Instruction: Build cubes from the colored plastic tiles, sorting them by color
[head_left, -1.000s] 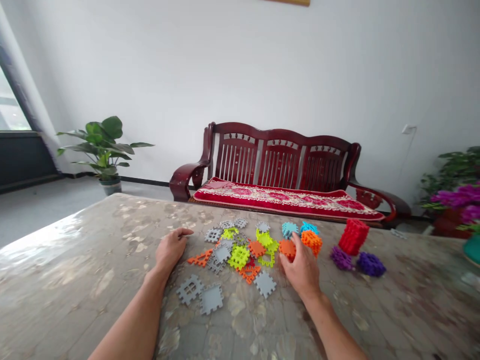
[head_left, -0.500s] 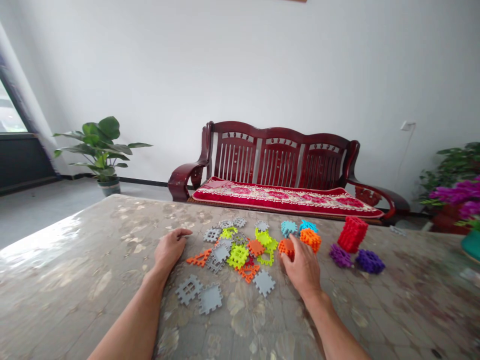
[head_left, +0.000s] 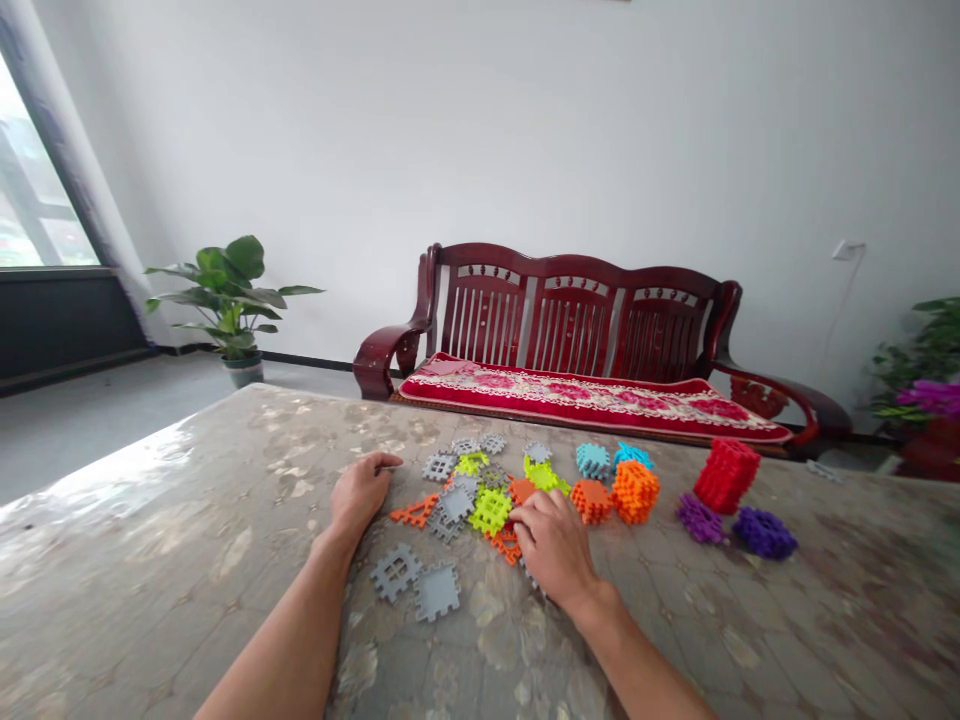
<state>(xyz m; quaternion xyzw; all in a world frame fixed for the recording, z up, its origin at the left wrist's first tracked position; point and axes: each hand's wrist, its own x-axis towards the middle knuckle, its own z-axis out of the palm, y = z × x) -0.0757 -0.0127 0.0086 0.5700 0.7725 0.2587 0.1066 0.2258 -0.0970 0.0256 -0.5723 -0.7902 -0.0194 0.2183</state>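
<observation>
My left hand (head_left: 363,494) rests on the table at the left of a loose pile of toothed plastic tiles, its fingers loosely stretched and holding nothing. My right hand (head_left: 553,540) reaches over the pile's right side, fingers bent and slightly apart. Its fingertips are at an orange tile (head_left: 520,489) and a lime-green square tile (head_left: 491,511); what lies under the palm is hidden. An orange triangular tile (head_left: 416,511) and grey tiles (head_left: 437,590) lie between the hands. Right of my right hand stand two orange stacks (head_left: 591,502) (head_left: 635,492).
Farther right are a tall red stack (head_left: 727,476), a purple stack (head_left: 701,519) and a dark violet stack (head_left: 764,533). Blue stacks (head_left: 593,460) stand behind the orange ones. Beyond the patterned table (head_left: 247,560) is a wooden bench (head_left: 570,320); a potted plant (head_left: 236,290) stands at left.
My right hand has moved left, from the nearer orange stack to the loose pile, leaving the stack standing. My left hand stays beside the pile. The view has shifted slightly left.
</observation>
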